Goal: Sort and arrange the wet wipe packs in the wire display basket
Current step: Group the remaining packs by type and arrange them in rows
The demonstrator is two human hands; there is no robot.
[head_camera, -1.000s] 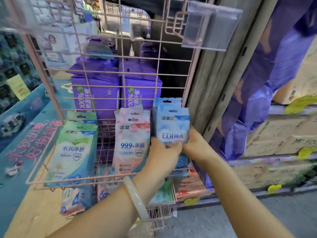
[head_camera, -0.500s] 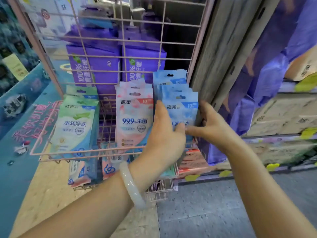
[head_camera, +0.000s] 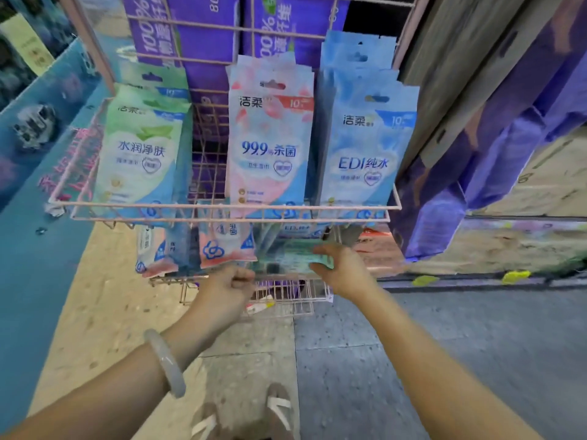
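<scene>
In front of me the green pack [head_camera: 139, 147] reads 洁柔 and 水润净肤. The pink pack [head_camera: 270, 144] says 洁柔, 10 and 99.9% 杀菌. The blue pack [head_camera: 365, 154] reads 洁柔, 10 and EDI纯水. Behind them, the purple boxes [head_camera: 190, 30] show 100% and 80. Smaller print on every pack is too blurred to read.

a single view is given — worn on the head, aimed forward and steeply down, wide-angled so that edges bend. the wire display basket [head_camera: 222, 206] is seen close, from just above its front rim — the floor [head_camera: 349, 360] is taken in below.
</scene>
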